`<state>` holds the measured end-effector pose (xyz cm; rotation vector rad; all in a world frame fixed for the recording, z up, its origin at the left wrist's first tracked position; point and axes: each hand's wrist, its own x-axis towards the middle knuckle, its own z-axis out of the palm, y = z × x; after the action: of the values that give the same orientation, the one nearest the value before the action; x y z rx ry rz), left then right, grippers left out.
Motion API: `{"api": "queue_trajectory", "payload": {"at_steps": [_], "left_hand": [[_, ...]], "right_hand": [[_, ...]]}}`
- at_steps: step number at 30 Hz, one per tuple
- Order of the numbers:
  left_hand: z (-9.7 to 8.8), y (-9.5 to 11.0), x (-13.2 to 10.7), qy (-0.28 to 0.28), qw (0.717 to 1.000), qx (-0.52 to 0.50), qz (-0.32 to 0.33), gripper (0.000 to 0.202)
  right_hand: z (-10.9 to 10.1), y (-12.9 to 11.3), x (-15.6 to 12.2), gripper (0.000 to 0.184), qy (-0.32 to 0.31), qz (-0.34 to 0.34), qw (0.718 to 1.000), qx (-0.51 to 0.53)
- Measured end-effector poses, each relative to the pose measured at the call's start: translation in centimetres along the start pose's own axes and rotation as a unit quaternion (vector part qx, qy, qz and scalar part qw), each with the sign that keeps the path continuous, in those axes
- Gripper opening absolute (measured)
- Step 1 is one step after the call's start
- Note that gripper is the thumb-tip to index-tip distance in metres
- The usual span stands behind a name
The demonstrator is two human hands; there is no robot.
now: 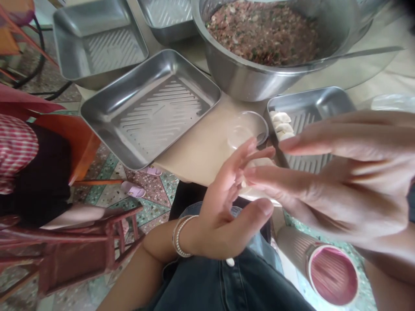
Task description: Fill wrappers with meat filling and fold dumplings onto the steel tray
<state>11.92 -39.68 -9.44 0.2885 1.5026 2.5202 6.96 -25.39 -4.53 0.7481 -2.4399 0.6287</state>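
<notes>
My left hand (223, 216), a beaded bracelet on its wrist, is raised in the middle with its thumb spread away. My right hand (343, 185) reaches in from the right, its fingers apart and slightly blurred. One right fingertip meets the left fingers, where a small whitish bit (243, 183) shows; what it is I cannot make out. Something pale and rounded (261, 162) is partly hidden behind the fingers. Just beyond, several white dumplings (281, 117) lie along the left side of a metal tray (335, 91), which my right hand partly covers.
A large steel bowl (240, 84) of minced filling (262, 32) stands at the back, a long metal handle (366, 53) across its rim. Metal trays (152, 116) (100, 47) are at left. A clear round lid or dish (248, 127) lies nearby. Below are a bin (304, 250) and chair (78, 259); a person (29, 164) sits left.
</notes>
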Motion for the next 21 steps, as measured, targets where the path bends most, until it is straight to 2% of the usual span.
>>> {"api": "queue_trajectory", "payload": {"at_steps": [2, 5, 9, 11, 14, 16, 18, 19, 21], "left_hand": [[-0.3, -0.3, 0.5, 0.013, 0.998, 0.040, 0.039, 0.064], [-0.7, -0.5, 1.2, -0.007, 0.992, 0.086, 0.095, 0.048], [-1.0, -0.5, 1.3, 0.004, 0.990, 0.108, 0.086, 0.043], [-1.1, -0.5, 1.2, 0.010, 0.989, 0.121, 0.086, 0.048], [-1.2, -0.6, 1.2, 0.008, 0.980, 0.170, 0.106, 0.049], [-1.2, -0.6, 1.4, 0.017, 0.974, 0.187, 0.127, 0.040], [-1.1, -0.8, 1.8, 0.030, 0.975, 0.167, 0.141, 0.028], [-1.1, -0.9, 1.9, 0.036, 0.977, 0.154, 0.144, 0.025], [-1.0, -1.2, 2.1, 0.059, 0.979, 0.117, 0.158, 0.022]], "right_hand": [[-0.3, -0.2, 0.1, 0.010, -0.020, 0.017, 0.999, 0.043], [-0.6, 0.1, 0.6, 0.011, -0.047, -0.019, 0.995, 0.084], [-0.6, 0.7, 0.8, 0.014, -0.083, -0.105, 0.983, 0.125], [-0.5, 0.6, 0.9, 0.016, -0.095, -0.097, 0.981, 0.141], [-0.4, 0.1, 1.1, 0.007, -0.091, -0.064, 0.981, 0.157], [-0.5, 0.0, 1.2, 0.013, -0.084, -0.076, 0.981, 0.157], [-0.5, 0.1, 0.7, 0.011, -0.076, -0.101, 0.981, 0.147], [-0.4, 0.2, 0.2, 0.017, -0.068, -0.106, 0.982, 0.144], [-0.1, 0.1, -1.5, 0.061, -0.040, -0.068, 0.985, 0.155]]}}
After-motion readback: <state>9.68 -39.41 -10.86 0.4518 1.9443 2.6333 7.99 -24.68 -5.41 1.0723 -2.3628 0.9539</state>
